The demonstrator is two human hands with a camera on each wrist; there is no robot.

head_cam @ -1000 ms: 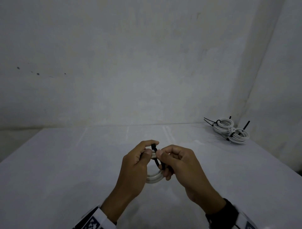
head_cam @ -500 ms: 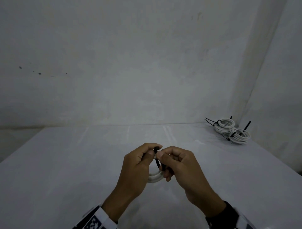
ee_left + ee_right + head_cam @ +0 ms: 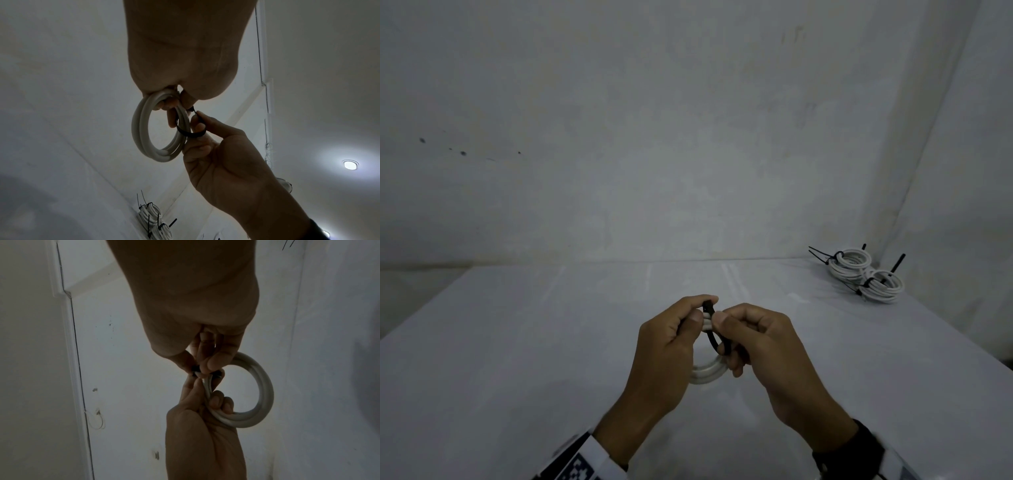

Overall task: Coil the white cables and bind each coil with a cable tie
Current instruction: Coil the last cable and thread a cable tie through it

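Observation:
A small white cable coil (image 3: 705,372) (image 3: 144,129) (image 3: 261,391) hangs between both hands above the white table (image 3: 517,359). My left hand (image 3: 671,342) (image 3: 205,410) grips the coil at its top, fingers curled through the ring. A black cable tie (image 3: 714,334) (image 3: 191,132) loops around the coil's strands. My right hand (image 3: 753,339) (image 3: 205,134) pinches the tie, with thumb and forefinger at the top beside the left thumb. The tie's ends are hidden under the fingers.
Two bound white coils (image 3: 864,275) (image 3: 153,222) with black tie tails sticking up lie at the table's far right corner, close to the wall (image 3: 688,137). A ceiling lamp (image 3: 350,164) shows in the left wrist view.
Both hands hold their place above the table. The left forefinger has curled down over the tie's top end, closing toward the right thumb.

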